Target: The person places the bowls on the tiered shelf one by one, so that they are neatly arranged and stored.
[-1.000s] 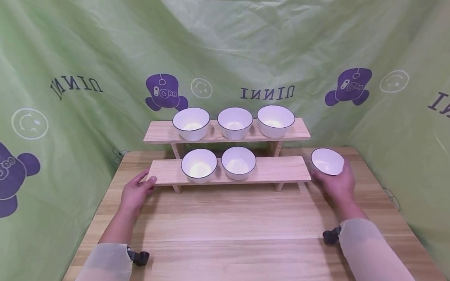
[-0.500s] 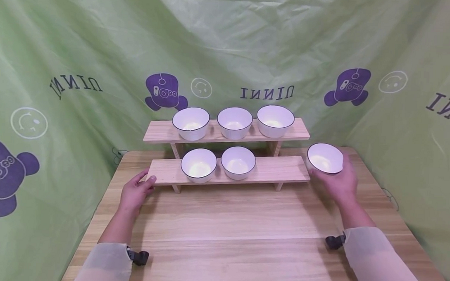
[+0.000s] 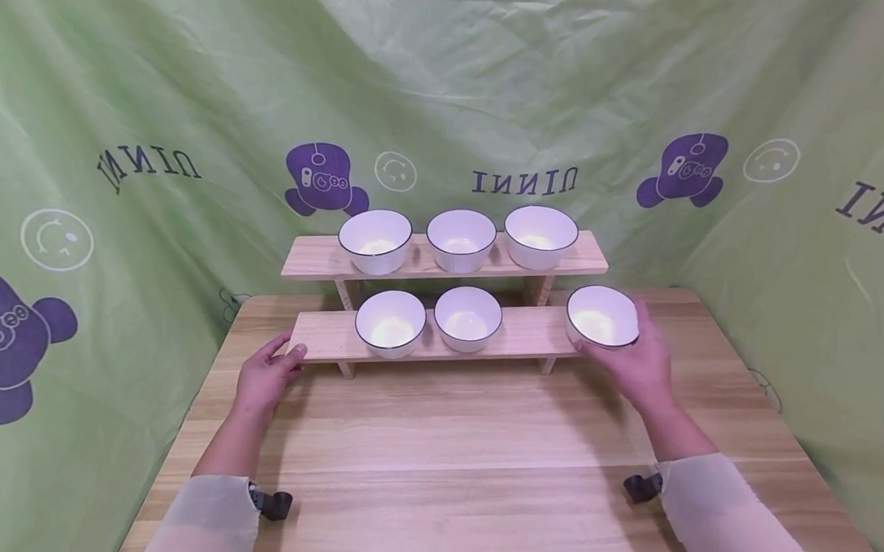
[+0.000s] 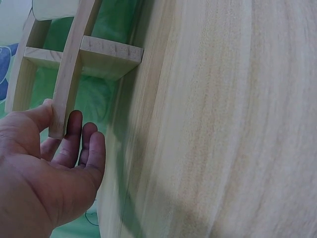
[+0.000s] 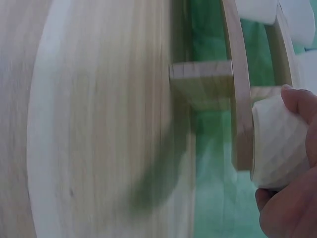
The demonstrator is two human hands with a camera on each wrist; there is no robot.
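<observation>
My right hand (image 3: 640, 360) grips a white bowl (image 3: 601, 314) with a dark rim at the right end of the lower wooden shelf (image 3: 531, 332). In the right wrist view the bowl (image 5: 277, 141) has a faceted side, and its base sits close against the board, partly past its end; whether it bears on the wood I cannot tell. My left hand (image 3: 263, 379) pinches the shelf's left end, thumb on top and fingers beneath, as the left wrist view shows at the board (image 4: 64, 99). Two similar bowls, a left one (image 3: 391, 324) and a middle one (image 3: 468, 319), stand on this shelf.
Behind and higher, an upper wooden shelf (image 3: 318, 255) carries three more white bowls, one of them a right-hand bowl (image 3: 541, 237). Both shelves stand on a wooden table (image 3: 435, 471). A green printed curtain (image 3: 448, 89) hangs around the back and sides.
My right hand has lifted the bowl from beside the shelf's right end and carried it left, over that end. The left hand keeps its hold on the shelf.
</observation>
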